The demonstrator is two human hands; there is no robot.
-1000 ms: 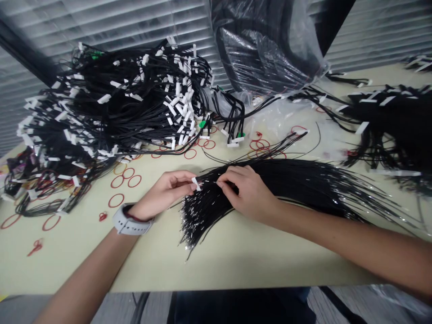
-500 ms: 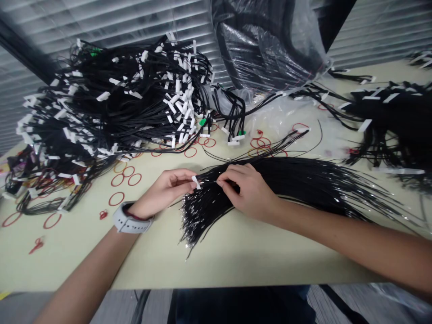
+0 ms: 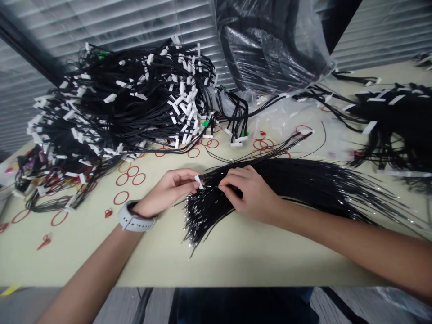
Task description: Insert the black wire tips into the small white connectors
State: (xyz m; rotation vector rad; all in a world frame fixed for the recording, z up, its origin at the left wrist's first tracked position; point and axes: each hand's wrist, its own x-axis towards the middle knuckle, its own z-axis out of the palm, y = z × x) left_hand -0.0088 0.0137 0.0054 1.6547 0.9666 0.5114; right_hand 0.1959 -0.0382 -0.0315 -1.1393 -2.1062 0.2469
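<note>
My left hand, with a grey watch band at its wrist, pinches a small white connector between thumb and fingertips. Just right of it, my right hand is closed in a pinch on a thin black wire whose silvery tip points at the connector. Whether the tip touches the connector is too small to tell. Under both hands lies a thick bundle of black wires, with shiny metal ends fanned out at left and right. A few wires with a white connector rest behind the bundle.
A large heap of black cables with white connectors fills the back left. Red rubber bands lie scattered on the table. Behind stands a clear plastic bag of black cable. Another dark cable pile is at right.
The whole view has shifted slightly, so everything appears a little farther right. Both hands keep the same pinches, the wire tip still close to the connector.
</note>
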